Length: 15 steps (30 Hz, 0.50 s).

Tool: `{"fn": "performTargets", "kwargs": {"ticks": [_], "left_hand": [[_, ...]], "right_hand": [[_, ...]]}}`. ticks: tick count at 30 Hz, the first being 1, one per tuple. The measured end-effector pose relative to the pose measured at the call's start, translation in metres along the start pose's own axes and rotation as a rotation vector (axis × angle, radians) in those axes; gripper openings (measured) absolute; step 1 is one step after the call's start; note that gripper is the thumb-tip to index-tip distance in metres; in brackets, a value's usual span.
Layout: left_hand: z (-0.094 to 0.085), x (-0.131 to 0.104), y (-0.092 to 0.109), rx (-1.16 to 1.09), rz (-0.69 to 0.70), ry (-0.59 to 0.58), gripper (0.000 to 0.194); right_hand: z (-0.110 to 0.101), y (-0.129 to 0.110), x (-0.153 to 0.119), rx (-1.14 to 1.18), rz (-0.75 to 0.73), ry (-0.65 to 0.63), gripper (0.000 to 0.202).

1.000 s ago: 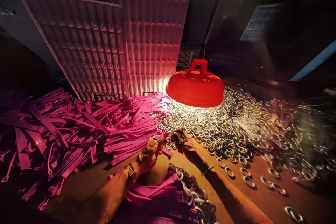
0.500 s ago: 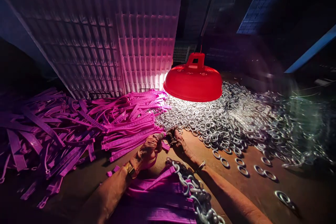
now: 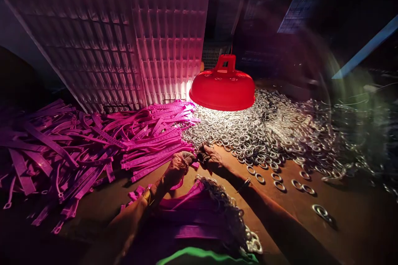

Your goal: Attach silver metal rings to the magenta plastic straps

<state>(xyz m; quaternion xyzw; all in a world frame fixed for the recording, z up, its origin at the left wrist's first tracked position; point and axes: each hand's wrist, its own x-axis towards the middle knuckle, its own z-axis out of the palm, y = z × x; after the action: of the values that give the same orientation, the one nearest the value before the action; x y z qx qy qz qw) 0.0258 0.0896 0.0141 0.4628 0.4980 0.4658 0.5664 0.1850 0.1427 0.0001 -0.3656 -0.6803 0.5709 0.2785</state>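
Magenta straps [image 3: 155,155] and silvery rings [image 3: 236,130] filling a lamplit table

Under a glowing red lamp [image 3: 222,89], a person's two hands are working close together at the middle of the table [image 3: 354,215], their fingertips nearly touching. The left hand [image 3: 182,161] is curling tightly and pinching a strap, whose magenta length is showing just below the palm. The right hand [image 3: 211,159] is bending its fingers inward beside it; shadow is hiding whether they are gripping anything.

The straps are lying to the left, flat, narrow and vivid, tangling loosely at the far side and running almost parallel nearer the hands. Some are ending in small tabs with a hole. To the right, the plain round rings are spreading in a thick heap, shining brightest beneath the lamp, with a few lying loose on the bare tabletop.

Nearer the wearer, between the forearms, a bundle [image 3: 199,215] of straps is lying in shadow, rings clustering along its right end. Ribbed panels [image 3: 171,41] are standing behind the straps, catching a pink glow.
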Motion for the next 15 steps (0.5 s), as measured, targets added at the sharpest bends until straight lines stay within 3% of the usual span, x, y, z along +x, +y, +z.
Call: {"fn": "performTargets", "kwargs": {"ticks": [8,11,15], "left_hand": [[-0.0013,-0.0036,0.0017,-0.036,-0.057,-0.057,0.031],[-0.0044,-0.001,0.0041,-0.14,-0.147,-0.119,0.028],[-0.0072,0.0024,0.0041,-0.141,-0.15,-0.146,0.034]], "right_hand": [[-0.001,-0.0078,0.0041,0.049,0.167,-0.095,0.021],[0.0009,-0.0042,0.0047,0.043,0.039,-0.039,0.02],[0.0008,-0.0049,0.0038,-0.222,-0.206,0.117,0.017]]}}
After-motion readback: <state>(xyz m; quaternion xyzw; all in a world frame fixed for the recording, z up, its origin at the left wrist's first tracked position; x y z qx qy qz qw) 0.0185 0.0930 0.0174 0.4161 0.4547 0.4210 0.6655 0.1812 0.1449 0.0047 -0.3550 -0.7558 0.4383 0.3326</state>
